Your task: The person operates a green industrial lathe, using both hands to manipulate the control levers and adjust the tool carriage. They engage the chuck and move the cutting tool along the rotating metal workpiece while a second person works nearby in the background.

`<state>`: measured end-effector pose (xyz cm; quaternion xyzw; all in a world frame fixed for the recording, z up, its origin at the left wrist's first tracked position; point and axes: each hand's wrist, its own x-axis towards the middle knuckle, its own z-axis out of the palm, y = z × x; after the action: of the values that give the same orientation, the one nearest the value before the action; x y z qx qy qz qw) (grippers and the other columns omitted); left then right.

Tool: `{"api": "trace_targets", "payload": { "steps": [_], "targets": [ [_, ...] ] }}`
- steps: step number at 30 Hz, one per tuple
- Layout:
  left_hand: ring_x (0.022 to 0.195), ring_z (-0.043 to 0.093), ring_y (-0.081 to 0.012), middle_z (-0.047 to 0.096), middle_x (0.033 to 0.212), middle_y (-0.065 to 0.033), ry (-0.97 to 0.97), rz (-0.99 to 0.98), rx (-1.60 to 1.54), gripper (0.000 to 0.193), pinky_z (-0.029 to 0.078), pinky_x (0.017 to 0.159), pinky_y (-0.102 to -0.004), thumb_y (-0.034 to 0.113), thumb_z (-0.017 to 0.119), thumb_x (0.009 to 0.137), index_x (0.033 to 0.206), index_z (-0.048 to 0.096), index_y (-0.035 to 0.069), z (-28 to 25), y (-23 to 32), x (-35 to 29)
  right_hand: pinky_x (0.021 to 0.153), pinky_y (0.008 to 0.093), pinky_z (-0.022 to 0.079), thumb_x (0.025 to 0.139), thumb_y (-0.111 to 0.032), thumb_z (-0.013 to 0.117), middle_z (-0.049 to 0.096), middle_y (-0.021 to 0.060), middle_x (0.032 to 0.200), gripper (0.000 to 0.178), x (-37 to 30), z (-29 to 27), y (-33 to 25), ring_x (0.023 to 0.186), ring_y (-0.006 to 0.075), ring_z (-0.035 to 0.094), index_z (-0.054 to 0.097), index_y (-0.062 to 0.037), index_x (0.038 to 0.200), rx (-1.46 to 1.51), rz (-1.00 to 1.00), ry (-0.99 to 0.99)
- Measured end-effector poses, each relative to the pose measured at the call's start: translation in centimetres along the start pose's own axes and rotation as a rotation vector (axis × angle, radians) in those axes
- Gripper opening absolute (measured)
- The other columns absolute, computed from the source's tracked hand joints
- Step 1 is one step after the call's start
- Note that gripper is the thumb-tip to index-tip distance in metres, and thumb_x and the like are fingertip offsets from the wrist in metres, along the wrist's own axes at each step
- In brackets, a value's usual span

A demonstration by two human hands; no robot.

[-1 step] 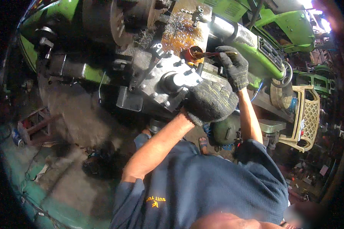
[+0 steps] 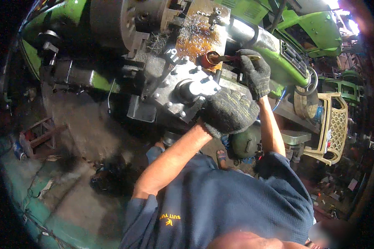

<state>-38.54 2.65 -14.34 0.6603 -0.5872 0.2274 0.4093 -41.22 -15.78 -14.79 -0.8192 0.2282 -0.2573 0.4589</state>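
My right hand (image 2: 254, 74), in a dark knitted glove, is closed around the handle of a brush (image 2: 230, 59). The brush's head end dips into a small reddish-brown cup (image 2: 210, 60) with dark contents. That cup stands on the near end of an oily, chip-strewn plate (image 2: 201, 39). My left hand (image 2: 230, 111), gloved the same way, is curled at the right side of a bolted metal tool post (image 2: 183, 85). Its fingers are turned away, so what they grip is hidden. A short black handle (image 2: 217, 75) sticks up just beyond this glove.
A large lathe chuck (image 2: 114, 25) stands at the upper left, with tangled metal chips (image 2: 156, 41) beside it. The green lathe body (image 2: 289, 62) and a handwheel (image 2: 312, 81) lie to the right. A beige plastic chair (image 2: 334, 128) stands farther right, a rusty frame (image 2: 41, 137) at left.
The chuck's face and jaws sit at a different angle, so it has turned. My right hand and the brush have shifted slightly at the cup. My left hand stays in place.
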Motion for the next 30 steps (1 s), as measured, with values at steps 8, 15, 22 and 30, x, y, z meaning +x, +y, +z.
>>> {"api": "trace_targets", "payload": {
  "steps": [8, 15, 22, 30],
  "targets": [
    [0.056, 0.057, -0.0203, 0.055, 0.063, -0.0005, -0.017, 0.009, -0.062, 0.010, 0.043, 0.049, -0.0401, 0.032, 0.066, 0.081, 0.080, 0.064, 0.022, 1.1, -0.2, -0.6, 0.074, 0.0392, 0.056, 0.091, -0.029, 0.069, 0.068, 0.0118, 0.090, 0.024, 7.0, 4.9, 3.4, 0.085, 0.0271, 0.065, 0.065, -0.0065, 0.097, 0.273, -0.090, 0.237],
    [0.056, 0.059, -0.0207, 0.056, 0.063, -0.0020, -0.081, 0.021, -0.052, 0.009, 0.044, 0.048, -0.0387, 0.027, 0.066, 0.080, 0.078, 0.063, 0.019, 0.4, -0.2, -0.1, 0.079, 0.0279, 0.058, 0.095, -0.011, 0.064, 0.072, 0.0094, 0.099, 0.019, 12.1, 8.4, 5.3, 0.086, 0.0153, 0.070, 0.069, 0.0050, 0.106, 0.491, 0.045, 0.324],
    [0.055, 0.060, -0.0214, 0.057, 0.063, -0.0021, -0.066, 0.027, -0.095, 0.010, 0.045, 0.046, -0.0388, 0.029, 0.066, 0.081, 0.082, 0.065, 0.019, 0.9, -0.6, -0.6, 0.079, 0.0304, 0.057, 0.092, -0.014, 0.072, 0.074, 0.0104, 0.096, 0.023, 8.8, 8.9, 1.9, 0.087, 0.0159, 0.071, 0.069, -0.0018, 0.111, 0.235, -0.103, 0.418],
    [0.082, 0.064, -0.0272, 0.063, 0.084, -0.0066, -0.180, -0.116, -0.235, 0.022, 0.049, 0.075, -0.0459, 0.029, 0.067, 0.078, 0.095, 0.069, 0.015, -2.2, -0.5, -0.6, 0.077, 0.0262, 0.054, 0.093, -0.007, 0.070, 0.072, 0.0043, 0.096, 0.016, 3.7, 6.2, -2.2, 0.088, 0.0094, 0.065, 0.071, -0.0023, 0.109, 0.003, -0.144, 0.478]
  ]
}}
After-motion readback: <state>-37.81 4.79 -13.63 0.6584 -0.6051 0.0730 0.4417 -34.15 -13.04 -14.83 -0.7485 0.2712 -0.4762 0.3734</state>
